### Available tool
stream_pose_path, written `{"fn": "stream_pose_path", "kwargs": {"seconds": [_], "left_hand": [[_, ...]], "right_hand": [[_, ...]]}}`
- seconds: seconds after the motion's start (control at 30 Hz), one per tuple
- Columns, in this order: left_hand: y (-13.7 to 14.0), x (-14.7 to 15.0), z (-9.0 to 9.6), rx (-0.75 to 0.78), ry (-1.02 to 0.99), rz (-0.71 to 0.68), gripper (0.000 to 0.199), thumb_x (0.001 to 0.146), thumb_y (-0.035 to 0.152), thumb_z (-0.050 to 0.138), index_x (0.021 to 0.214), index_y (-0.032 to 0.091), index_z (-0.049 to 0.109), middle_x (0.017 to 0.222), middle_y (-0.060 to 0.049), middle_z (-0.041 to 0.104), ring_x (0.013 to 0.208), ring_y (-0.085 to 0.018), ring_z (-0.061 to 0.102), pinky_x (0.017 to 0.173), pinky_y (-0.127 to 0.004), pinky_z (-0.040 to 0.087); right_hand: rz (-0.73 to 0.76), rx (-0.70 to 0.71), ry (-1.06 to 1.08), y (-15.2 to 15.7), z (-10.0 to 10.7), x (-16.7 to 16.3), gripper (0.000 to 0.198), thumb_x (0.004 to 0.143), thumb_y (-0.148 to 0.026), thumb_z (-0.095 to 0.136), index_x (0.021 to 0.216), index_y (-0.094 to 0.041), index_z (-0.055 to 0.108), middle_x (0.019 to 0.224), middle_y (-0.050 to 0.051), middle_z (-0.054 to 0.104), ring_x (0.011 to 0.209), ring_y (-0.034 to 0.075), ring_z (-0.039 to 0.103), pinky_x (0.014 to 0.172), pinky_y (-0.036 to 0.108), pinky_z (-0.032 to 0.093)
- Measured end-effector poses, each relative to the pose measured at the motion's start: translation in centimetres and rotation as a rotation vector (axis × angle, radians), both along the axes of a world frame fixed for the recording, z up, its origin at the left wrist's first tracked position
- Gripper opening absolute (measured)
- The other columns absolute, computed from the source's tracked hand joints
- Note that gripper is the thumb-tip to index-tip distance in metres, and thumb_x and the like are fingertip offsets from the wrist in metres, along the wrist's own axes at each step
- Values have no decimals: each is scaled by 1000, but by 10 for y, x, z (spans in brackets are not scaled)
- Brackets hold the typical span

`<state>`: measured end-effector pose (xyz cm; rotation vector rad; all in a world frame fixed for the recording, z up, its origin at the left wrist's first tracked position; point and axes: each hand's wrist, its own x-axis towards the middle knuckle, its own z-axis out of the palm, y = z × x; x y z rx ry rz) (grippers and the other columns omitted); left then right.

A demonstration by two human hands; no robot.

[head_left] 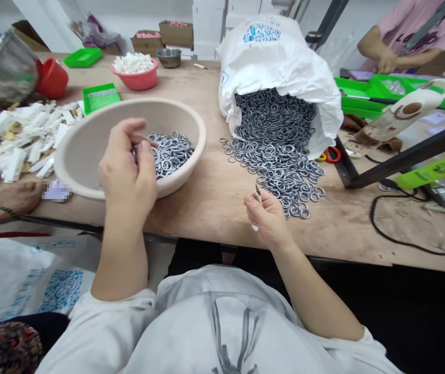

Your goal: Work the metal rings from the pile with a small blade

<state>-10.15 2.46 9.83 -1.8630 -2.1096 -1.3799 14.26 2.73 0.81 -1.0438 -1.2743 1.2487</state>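
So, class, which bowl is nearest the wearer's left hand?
The large beige bowl holding grey rings; the red bowl, small metal bowl and large metal bowl sit farther away.

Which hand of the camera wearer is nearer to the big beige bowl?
Left. The left hand is over the beige bowl; the right hand is away to its right, beside the pile of grey rings.

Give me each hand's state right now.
Left hand: loosely curled over the beige bowl; whether it holds anything cannot be told.
Right hand: closed, pinching a small thin object.
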Motion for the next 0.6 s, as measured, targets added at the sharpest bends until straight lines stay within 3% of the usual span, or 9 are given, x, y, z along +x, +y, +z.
{"fn": "stream_pose_path", "kwargs": {"seconds": [0.07, 0.13, 0.23, 0.3, 0.37, 0.47, 0.6], "left_hand": [[15, -16, 7, -175, 258, 94, 45, 97, 33, 45, 139, 20, 55, 123, -10, 71, 119, -32, 61, 101, -51, 45], [24, -21, 7, -333, 372, 102, 44, 95, 36, 48, 134, 19, 63, 128, -14, 69, 124, -37, 58, 102, -57, 45], [23, -12, 0, -239, 382, 70, 44, 95, 38, 50, 129, 14, 65, 130, -15, 68, 127, -36, 56, 108, -53, 41], [16, 4, -8, -64, 329, -30, 38, 96, 35, 50, 124, 15, 65, 127, -12, 68, 126, -32, 56, 111, -47, 38], [9, 25, -18, 49, 285, -250, 32, 97, 33, 49, 120, 20, 65, 124, -10, 69, 123, -27, 58, 111, -43, 39], [3, 55, -39, -12, 280, -543, 25, 96, 32, 49, 106, 20, 68, 115, -10, 72, 114, -26, 62, 104, -42, 44], [4, 73, -63, -130, 221, -601, 25, 97, 33, 49, 101, 20, 69, 114, -11, 72, 112, -26, 62, 101, -40, 45]], "right_hand": [[72, 50, -143, -4, -1, -3, 40, 85, -59, 64, 73, -23, 51, 62, -4, 42, 55, 12, 38, 53, 26, 32], [119, 168, -422, 1, 2, -3, 30, 88, -49, 62, 75, -22, 58, 65, -2, 51, 61, 14, 46, 59, 28, 36], [-5, 350, -919, 40, 14, 5, 16, 90, -34, 60, 88, -21, 69, 87, 6, 65, 79, 21, 58, 69, 31, 39], [-159, 306, -1168, 81, 22, 14, 22, 92, -33, 57, 103, -21, 71, 104, 11, 66, 90, 26, 62, 72, 33, 41], [-257, 225, -1349, 119, 26, 24, 32, 94, -39, 56, 118, -22, 68, 122, 15, 61, 96, 29, 64, 75, 35, 44], [-274, 112, -1503, 147, 20, 29, 46, 92, -46, 60, 128, -18, 63, 132, 20, 55, 101, 33, 65, 78, 38, 46], [-152, 156, -1512, 139, 8, 28, 33, 97, -37, 52, 121, -21, 68, 122, 16, 65, 102, 29, 65, 81, 36, 45]]}}
